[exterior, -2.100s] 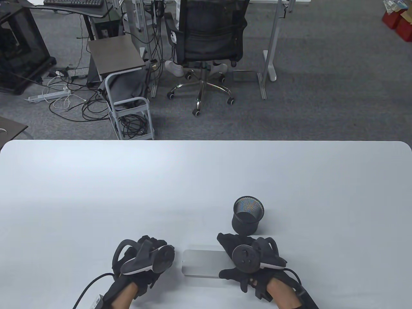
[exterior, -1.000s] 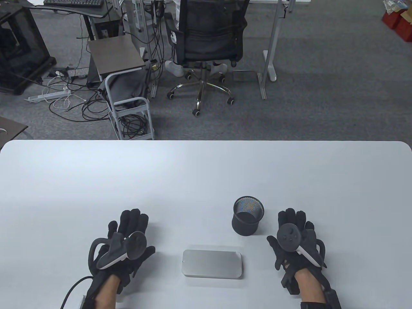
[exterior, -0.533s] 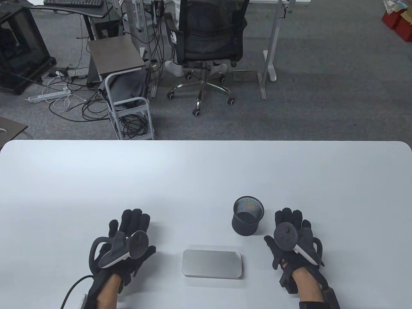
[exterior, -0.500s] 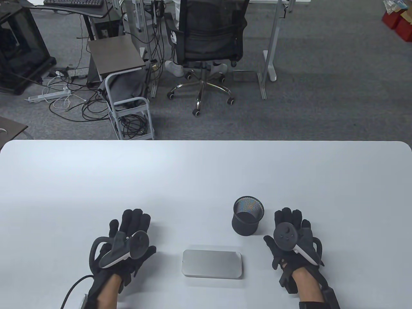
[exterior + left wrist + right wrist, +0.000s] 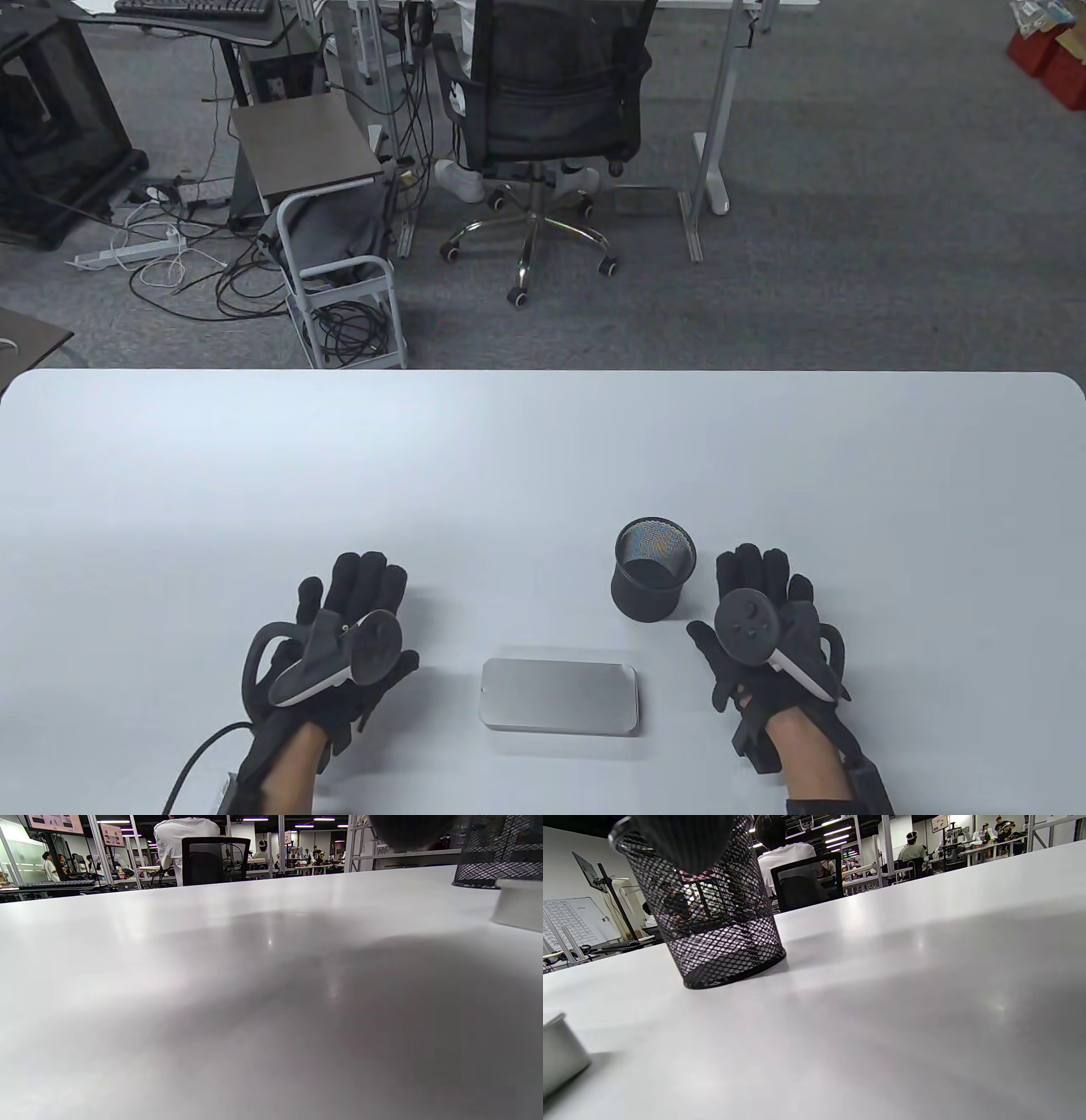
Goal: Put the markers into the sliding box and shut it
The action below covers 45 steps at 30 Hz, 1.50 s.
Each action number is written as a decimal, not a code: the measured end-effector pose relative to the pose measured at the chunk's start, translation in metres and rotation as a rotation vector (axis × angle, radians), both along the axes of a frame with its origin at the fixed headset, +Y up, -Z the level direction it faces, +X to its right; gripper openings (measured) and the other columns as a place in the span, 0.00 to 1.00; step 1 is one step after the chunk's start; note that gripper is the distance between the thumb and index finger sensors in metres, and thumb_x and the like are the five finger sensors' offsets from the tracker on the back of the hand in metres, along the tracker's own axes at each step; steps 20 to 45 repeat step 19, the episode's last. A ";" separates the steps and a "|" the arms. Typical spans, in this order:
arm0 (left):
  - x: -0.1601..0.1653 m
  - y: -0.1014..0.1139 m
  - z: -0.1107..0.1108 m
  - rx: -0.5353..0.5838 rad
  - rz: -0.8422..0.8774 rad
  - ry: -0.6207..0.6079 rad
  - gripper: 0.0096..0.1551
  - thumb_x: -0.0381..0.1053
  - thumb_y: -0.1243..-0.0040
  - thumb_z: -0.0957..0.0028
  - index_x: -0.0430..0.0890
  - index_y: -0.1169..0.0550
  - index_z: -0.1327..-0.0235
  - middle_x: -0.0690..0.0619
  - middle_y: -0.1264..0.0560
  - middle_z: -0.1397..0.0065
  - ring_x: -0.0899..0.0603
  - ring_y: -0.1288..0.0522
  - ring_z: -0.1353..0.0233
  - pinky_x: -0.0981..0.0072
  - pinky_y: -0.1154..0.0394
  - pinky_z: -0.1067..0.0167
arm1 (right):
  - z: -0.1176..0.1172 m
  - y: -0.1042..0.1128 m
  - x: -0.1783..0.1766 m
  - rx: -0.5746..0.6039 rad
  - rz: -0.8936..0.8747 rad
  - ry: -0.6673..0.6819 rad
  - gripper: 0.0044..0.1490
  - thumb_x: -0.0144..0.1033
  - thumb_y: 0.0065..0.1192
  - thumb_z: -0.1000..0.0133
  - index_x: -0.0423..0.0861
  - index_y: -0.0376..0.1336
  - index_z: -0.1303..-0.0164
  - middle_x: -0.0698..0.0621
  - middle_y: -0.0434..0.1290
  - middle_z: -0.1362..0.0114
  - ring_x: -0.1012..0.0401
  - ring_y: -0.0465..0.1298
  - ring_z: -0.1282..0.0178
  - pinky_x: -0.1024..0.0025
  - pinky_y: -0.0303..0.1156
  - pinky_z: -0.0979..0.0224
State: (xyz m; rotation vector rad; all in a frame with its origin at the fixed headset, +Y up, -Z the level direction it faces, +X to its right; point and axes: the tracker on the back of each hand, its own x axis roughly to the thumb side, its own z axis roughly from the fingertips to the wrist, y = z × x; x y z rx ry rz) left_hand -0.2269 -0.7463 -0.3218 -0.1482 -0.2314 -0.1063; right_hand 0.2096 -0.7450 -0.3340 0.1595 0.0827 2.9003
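Note:
A flat silver sliding box (image 5: 558,696) lies closed near the table's front edge, between my two hands. Its corner shows in the left wrist view (image 5: 518,902) and in the right wrist view (image 5: 560,1054). My left hand (image 5: 352,611) rests flat on the table to the left of the box, fingers straight, holding nothing. My right hand (image 5: 759,594) lies flat to the right of the box, beside the black mesh pen cup (image 5: 652,569), also holding nothing. No marker is visible in any view.
The mesh cup (image 5: 708,916) stands just behind the box's right end; its inside looks empty from above (image 5: 500,851). The white table (image 5: 509,475) stretches back to a far edge. An office chair (image 5: 543,110) and a cart stand beyond it.
Two seconds ago both hands were at the box's ends, the right one over it. They moved apart to the table on either side; since then they drifted slightly inward.

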 end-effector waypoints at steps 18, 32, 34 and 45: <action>0.000 0.000 0.000 0.006 -0.007 -0.004 0.58 0.73 0.51 0.54 0.54 0.64 0.24 0.52 0.67 0.15 0.39 0.69 0.17 0.34 0.61 0.27 | 0.001 -0.001 -0.002 -0.008 -0.010 0.005 0.53 0.51 0.48 0.44 0.41 0.29 0.23 0.34 0.28 0.16 0.35 0.26 0.24 0.32 0.26 0.34; 0.001 0.000 0.000 0.005 -0.005 -0.005 0.58 0.73 0.51 0.54 0.54 0.64 0.24 0.52 0.67 0.15 0.39 0.69 0.17 0.34 0.61 0.27 | 0.001 0.000 -0.002 -0.006 -0.010 0.002 0.53 0.51 0.48 0.44 0.41 0.29 0.23 0.34 0.28 0.16 0.35 0.26 0.24 0.32 0.26 0.34; 0.001 0.000 0.000 0.005 -0.005 -0.005 0.58 0.73 0.51 0.54 0.54 0.64 0.24 0.52 0.67 0.15 0.39 0.69 0.17 0.34 0.61 0.27 | 0.001 0.000 -0.002 -0.006 -0.010 0.002 0.53 0.51 0.48 0.44 0.41 0.29 0.23 0.34 0.28 0.16 0.35 0.26 0.24 0.32 0.26 0.34; 0.001 0.000 0.000 0.005 -0.005 -0.005 0.58 0.73 0.51 0.54 0.54 0.64 0.24 0.52 0.67 0.15 0.39 0.69 0.17 0.34 0.61 0.27 | 0.001 0.000 -0.002 -0.006 -0.010 0.002 0.53 0.51 0.48 0.44 0.41 0.29 0.23 0.34 0.28 0.16 0.35 0.26 0.24 0.32 0.26 0.34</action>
